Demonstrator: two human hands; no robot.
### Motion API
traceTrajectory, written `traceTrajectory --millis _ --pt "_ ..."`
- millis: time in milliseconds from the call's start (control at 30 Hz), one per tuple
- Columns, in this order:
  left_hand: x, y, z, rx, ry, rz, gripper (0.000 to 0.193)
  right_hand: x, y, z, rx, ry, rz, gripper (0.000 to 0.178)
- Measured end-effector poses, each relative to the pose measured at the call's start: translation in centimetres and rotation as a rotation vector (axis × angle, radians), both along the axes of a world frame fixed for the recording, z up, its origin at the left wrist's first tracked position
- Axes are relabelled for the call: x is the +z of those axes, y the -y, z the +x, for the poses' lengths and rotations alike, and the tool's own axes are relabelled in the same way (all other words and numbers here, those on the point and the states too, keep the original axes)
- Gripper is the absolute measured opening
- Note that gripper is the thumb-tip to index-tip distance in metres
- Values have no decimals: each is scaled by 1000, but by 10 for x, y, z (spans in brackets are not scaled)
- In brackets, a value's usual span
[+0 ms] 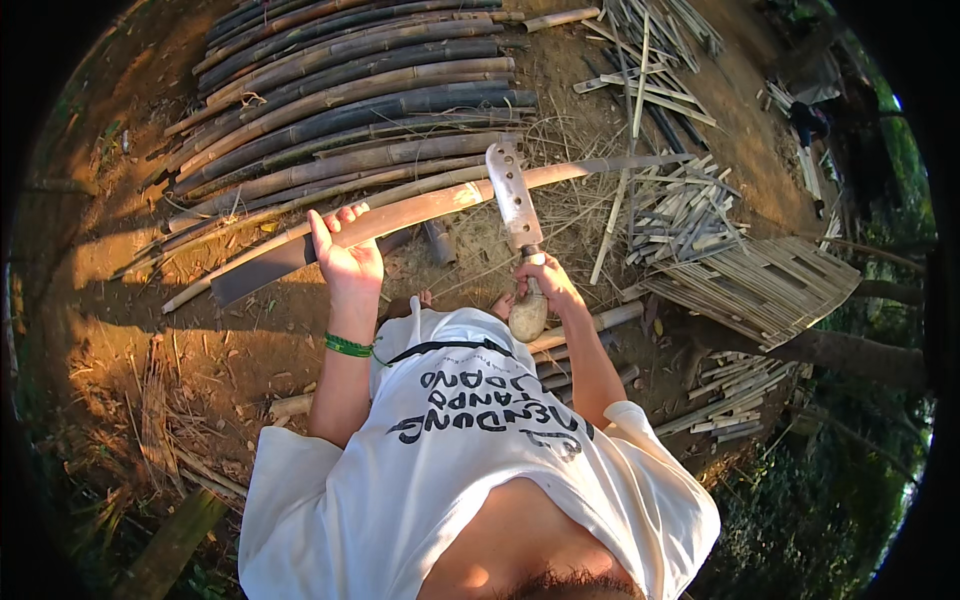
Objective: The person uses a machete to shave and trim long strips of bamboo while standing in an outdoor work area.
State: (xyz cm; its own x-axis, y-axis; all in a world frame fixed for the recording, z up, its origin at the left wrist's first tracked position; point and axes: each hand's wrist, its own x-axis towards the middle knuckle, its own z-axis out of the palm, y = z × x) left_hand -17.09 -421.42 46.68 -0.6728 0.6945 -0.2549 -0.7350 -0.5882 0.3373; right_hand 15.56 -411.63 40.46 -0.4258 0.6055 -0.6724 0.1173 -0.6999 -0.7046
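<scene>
My left hand (350,262) is closed with its palm turned up, fingers wrapped round a long split bamboo piece (420,208). The bamboo slants across in front of me, rising from left to right. Its left end looks dark, while its middle is sunlit tan. In my right hand (552,282) is the pale, rounded handle of a machete (513,195). Several holes run along its broad metal blade, which points away from me. The blade crosses over the bamboo, right of my left hand; whether they touch I cannot tell.
Bamboo poles (380,105) lie in a wide row on the ground ahead. To the right are a pile of split strips (685,210), a slatted bamboo panel (770,285) and more short sticks (735,395). Another bamboo piece (600,320) lies near my right forearm.
</scene>
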Motion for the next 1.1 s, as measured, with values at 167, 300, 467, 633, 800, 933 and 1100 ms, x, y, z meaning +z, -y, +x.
traceTrajectory --millis 167,300,467,633,800,933,1100 --pt "12 5 -1 1 40 -78 44 28 16 -1 440 80 249 39" --pt "48 39 -12 31 9 -121 43 35 -21 -8 155 -20 294 42" --pt "80 107 -54 69 -95 -162 41 -43 -72 -6 -491 -371 79 29" --pt "119 177 -93 98 -171 -173 36 -72 -94 -21 -624 -338 139 15" --pt "135 224 -122 183 -266 -352 42 -78 -89 -43 -559 -352 109 11" --pt "105 264 -138 266 -390 -375 46 -75 -88 -89 -514 -165 152 16" --pt "164 167 -57 616 -208 -133 77 -55 -88 -97 -610 -2 213 37"
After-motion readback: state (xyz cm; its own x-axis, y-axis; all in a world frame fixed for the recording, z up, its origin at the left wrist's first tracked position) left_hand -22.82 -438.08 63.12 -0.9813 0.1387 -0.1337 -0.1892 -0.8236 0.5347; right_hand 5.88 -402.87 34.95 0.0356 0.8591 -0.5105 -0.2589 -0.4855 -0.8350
